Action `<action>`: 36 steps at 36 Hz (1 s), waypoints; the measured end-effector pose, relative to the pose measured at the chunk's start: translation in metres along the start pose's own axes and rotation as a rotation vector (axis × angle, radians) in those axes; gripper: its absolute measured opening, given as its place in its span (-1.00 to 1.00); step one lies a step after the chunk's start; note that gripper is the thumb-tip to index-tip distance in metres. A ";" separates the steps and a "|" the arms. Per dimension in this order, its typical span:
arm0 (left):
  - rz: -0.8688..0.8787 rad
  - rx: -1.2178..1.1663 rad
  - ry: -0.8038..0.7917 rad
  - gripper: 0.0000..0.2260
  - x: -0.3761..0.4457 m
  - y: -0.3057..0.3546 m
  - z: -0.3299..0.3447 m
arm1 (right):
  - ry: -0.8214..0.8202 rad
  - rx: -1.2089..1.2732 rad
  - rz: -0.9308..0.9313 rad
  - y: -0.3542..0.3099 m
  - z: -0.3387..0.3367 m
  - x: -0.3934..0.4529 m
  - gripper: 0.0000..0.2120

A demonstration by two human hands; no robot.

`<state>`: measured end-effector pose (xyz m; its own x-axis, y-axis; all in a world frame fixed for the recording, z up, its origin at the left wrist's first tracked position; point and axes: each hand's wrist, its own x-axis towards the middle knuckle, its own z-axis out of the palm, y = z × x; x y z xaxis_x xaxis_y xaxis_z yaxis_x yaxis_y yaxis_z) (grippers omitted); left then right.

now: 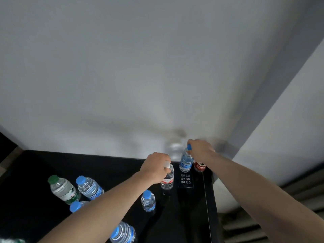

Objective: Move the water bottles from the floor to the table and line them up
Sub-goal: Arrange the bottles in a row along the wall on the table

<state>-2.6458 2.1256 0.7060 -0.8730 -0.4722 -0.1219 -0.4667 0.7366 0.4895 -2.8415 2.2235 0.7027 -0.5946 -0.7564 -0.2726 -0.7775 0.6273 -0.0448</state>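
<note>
My left hand (155,166) holds the white cap of a clear bottle with a red and white label (167,178). My right hand (199,150) holds the blue cap of a bottle with a blue label (186,161). My fingers curl around both tops.

Both bottles stand straight up on the black table (105,165), caps to the ceiling. The blue one is at one o'clock from the white-capped one, close to the white wall (122,76). Just to its right, at three o'clock, stands a bottle with a red label (199,167), partly hidden by my arm.

A small sign with white Chinese writing (185,180) lies flat between them; it is too small for me to read. The words on the labels are too blurry too.

At nine o'clock stand a green-capped bottle (62,188) and a blue-capped one (89,187). A small blue-capped bottle (148,200) stands at six o'clock.
</note>
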 end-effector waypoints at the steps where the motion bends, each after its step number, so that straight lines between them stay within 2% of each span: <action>1: -0.006 0.004 0.004 -0.92 0.005 -0.003 -0.002 | -0.005 -0.015 -0.005 -0.001 0.001 0.003 -0.72; 6: -0.028 0.023 0.027 -0.89 0.026 -0.018 -0.007 | -0.007 -0.058 -0.003 -0.003 0.008 0.017 -0.74; 12: -0.050 0.046 0.033 -0.91 0.043 -0.034 -0.012 | -0.013 -0.046 0.024 -0.004 0.015 0.028 -0.86; 14: -0.052 0.056 0.032 -0.85 0.048 -0.037 -0.011 | 0.010 -0.025 0.032 -0.002 0.015 0.031 -0.87; 17: -0.063 0.049 0.040 -0.90 0.054 -0.041 -0.010 | 0.026 -0.038 0.028 0.001 0.014 0.035 -0.84; 21: -0.068 0.051 0.043 -0.79 0.060 -0.044 -0.006 | 0.020 -0.061 0.017 0.005 0.014 0.038 -0.82; 36: -0.076 0.040 0.035 -0.81 0.070 -0.040 0.003 | 0.048 -0.048 -0.023 0.018 0.010 0.031 -0.76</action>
<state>-2.6887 2.0644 0.6755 -0.8297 -0.5438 -0.1264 -0.5374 0.7166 0.4446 -2.8714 2.2133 0.6838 -0.5846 -0.7793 -0.2258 -0.7993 0.6009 -0.0044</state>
